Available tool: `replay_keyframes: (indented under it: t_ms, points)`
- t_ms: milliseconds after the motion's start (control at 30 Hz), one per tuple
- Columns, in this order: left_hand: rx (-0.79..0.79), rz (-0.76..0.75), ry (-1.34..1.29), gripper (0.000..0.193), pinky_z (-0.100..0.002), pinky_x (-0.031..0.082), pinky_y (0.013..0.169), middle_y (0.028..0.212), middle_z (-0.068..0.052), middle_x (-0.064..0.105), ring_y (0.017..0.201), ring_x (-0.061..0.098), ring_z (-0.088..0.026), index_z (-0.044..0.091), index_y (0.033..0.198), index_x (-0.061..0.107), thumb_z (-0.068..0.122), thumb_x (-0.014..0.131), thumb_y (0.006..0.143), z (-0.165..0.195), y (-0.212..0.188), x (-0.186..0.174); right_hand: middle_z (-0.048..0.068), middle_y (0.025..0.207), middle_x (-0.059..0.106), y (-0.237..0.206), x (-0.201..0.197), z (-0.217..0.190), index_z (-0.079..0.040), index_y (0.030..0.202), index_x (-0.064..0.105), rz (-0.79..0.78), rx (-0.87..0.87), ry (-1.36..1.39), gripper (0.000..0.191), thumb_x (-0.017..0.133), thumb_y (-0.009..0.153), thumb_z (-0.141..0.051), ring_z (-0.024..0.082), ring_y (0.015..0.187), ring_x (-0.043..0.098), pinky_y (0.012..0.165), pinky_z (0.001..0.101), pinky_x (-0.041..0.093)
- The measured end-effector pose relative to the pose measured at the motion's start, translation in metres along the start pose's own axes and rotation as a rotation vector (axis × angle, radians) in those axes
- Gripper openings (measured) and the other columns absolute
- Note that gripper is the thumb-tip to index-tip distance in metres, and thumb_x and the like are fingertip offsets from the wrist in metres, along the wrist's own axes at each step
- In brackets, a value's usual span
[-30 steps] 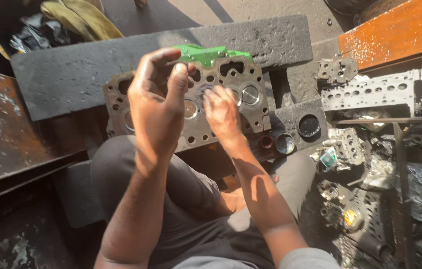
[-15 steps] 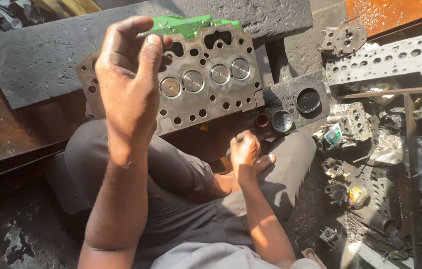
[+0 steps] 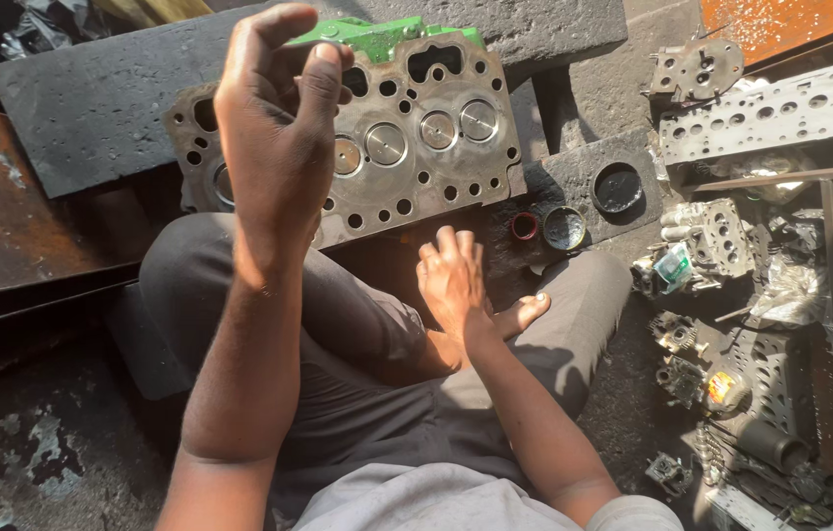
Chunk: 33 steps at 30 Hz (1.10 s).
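head view: left hand before pitted metal cylinder head.

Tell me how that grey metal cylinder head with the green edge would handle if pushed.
The grey metal cylinder head with the green edge looks thick and cast, so probably heavy and rigid. It leans on the dark slab, so a shove could tip it. Its oily-looking face may be slippery.

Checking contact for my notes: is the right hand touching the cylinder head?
Apart. The head view shows the right hand lowered over the lap, with a dark strip of ground between its fingertips and the lower edge of the cylinder head.
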<state>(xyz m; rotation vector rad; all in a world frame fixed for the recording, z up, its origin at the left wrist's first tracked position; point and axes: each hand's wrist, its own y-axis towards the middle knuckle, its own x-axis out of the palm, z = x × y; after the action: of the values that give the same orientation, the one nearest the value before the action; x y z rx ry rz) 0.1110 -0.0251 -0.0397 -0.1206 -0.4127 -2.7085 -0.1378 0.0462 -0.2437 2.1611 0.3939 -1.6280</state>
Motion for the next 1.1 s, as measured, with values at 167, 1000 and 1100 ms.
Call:
replay_keyframes:
  t_ms: [167,1000,1100]
  points:
    - [0.008,-0.027,0.042,0.016,-0.025,0.061,0.083,0.105,-0.008,0.075,0.093,0.071,-0.009,0.0,0.125,0.062,0.01,0.066,0.113,0.011,-0.003,0.003,0.013,0.092,0.06,0.004,0.022,-0.018,-0.006,0.085,0.066,-0.09,0.02,-0.089,0.008,0.069,0.079,-0.011,0.037,0.1,0.057,0.092,0.0552,0.048]
    - [0.029,-1.055,0.996,0.026,-0.048,0.054,0.084,0.096,-0.016,0.07,0.095,0.068,-0.038,0.005,0.1,0.068,0.018,0.072,0.078,-0.018,-0.06,0.028,0.01,0.092,0.062,-0.034,-0.07,-0.026,-0.005,0.081,0.07,-0.201,0.089,0.201,0.014,0.078,0.077,-0.016,0.036,0.094,0.057,0.083,0.047,0.05]
    - [0.037,-1.242,0.983,0.032,-0.051,0.047,0.088,0.099,-0.013,0.071,0.102,0.065,-0.037,0.009,0.098,0.07,0.025,0.078,0.072,-0.015,-0.065,0.046,0.012,0.09,0.061,-0.024,-0.127,-0.015,-0.002,0.087,0.072,-0.17,0.17,0.427,0.021,0.081,0.076,-0.017,0.036,0.089,0.057,0.077,0.0458,0.05]
